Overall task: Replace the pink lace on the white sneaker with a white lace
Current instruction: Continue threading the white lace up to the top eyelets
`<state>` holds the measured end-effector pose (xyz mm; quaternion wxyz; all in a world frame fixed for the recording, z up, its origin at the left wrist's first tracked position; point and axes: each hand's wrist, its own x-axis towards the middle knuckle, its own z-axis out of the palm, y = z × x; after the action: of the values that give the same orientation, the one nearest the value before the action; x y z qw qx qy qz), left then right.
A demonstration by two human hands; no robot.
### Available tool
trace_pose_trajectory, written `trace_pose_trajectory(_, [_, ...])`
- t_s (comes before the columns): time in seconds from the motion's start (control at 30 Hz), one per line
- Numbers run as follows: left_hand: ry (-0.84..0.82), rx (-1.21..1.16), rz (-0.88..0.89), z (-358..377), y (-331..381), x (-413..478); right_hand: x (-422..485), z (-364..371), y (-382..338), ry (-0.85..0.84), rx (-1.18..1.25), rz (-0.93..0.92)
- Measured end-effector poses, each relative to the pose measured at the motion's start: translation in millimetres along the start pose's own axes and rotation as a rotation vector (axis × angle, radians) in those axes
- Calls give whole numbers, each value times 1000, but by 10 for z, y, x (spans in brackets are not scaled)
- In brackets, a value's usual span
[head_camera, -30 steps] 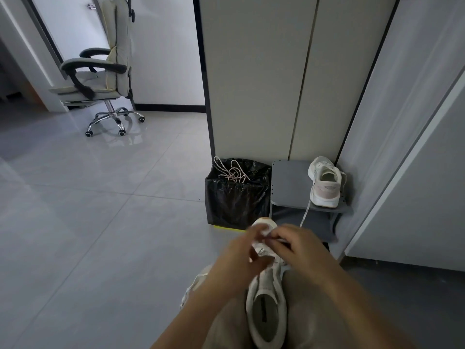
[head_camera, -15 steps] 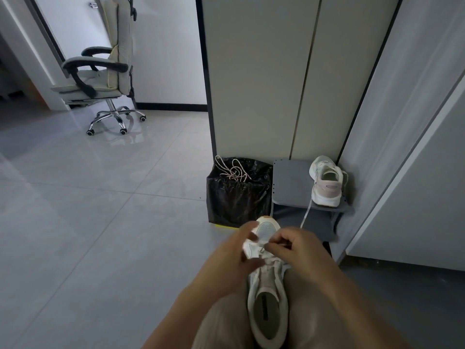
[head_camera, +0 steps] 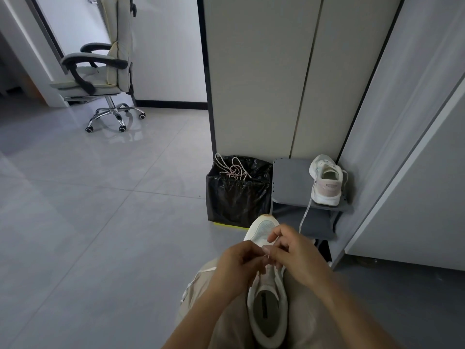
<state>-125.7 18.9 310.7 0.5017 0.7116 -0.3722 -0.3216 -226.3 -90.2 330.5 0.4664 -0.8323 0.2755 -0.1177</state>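
White sneaker (head_camera: 268,306): held on the lap, toe pointed away. White lace (head_camera: 188,285): pinched over its eyelets by left hand (head_camera: 237,267) and right hand (head_camera: 297,250). Pink lace (head_camera: 232,170): draped on black bin (head_camera: 236,200).

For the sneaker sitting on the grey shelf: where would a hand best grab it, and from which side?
Probably the heel collar, coming from the front and above. The sneaker stands upright on the grey shelf with its heel toward the person and its opening facing up, so fingers could hook inside. Mind the hanging lace.
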Motion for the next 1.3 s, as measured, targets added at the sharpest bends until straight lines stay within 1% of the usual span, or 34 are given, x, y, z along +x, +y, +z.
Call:
trace_pose_trajectory(0.07, [14,-21,4,2,-22,0,0,-5,29,-4,51,20])
trace_pose_trajectory(0.13, [50,-14,-2,-5,-77,14,-2,-1,77,48,83,77])
trace_pose_trajectory(0.17, [75,-6,-17,-8,-106,20,-7,-9,122,72,-4,117])
trace_pose_trajectory(0.2, [97,16,-30,-4,-145,24,-23,-16,164,59,-183,149])
trace_pose_trajectory(0.23, [114,37,-34,3,-171,18,-50,-7,194,13,-366,167])
trace_pose_trajectory(0.27, [123,52,-36,15,-196,12,-84,13,206,-31,-493,161])
trace_pose_trajectory(0.33, [131,117,-43,63,-236,-3,-128,77,187,-101,-597,149])
trace_pose_trajectory(0.4, [120,197,-36,131,-263,-33,-134,102,179,-128,-651,159])
trace_pose_trajectory(0.47, [109,280,-2,198,-312,-60,-103,59,227,-154,-588,203])
trace_pose_trajectory(0.57, [123,378,5,296,-346,-95,-77,-43,324,-180,-346,258])
trace_pose_trajectory(0.63, [238,553,115,343,-396,-73,-84,-80,359,-187,-195,275])
trace_pose_trajectory(0.67, [269,588,164,355,-413,-65,-91,-87,364,-184,-133,284])
trace_pose_trajectory(0.7, [267,560,158,361,-405,-64,-99,-92,363,-177,-80,290])
trace_pose_trajectory(0.77, [232,468,81,392,-386,-62,-112,-101,369,-155,-14,304])
trace_pose_trajectory(0.8, [211,407,50,409,-409,-64,-119,-103,367,-145,0,309])
trace_pose_trajectory(0.87, [215,359,43,408,-431,-53,-125,-103,360,-134,3,311])
trace_pose_trajectory(0.93, [220,345,49,403,-419,-49,-131,-100,349,-134,-4,305])
trace_pose_trajectory(1.1, [130,316,62,361,-401,-33,-144,-105,344,-149,-17,289])
trace_pose_trajectory(1.23, [43,459,145,317,-364,41,-144,-104,351,-147,-34,280])
trace_pose_trajectory(1.3, [50,516,189,316,-341,61,-143,-92,371,-138,-52,275])
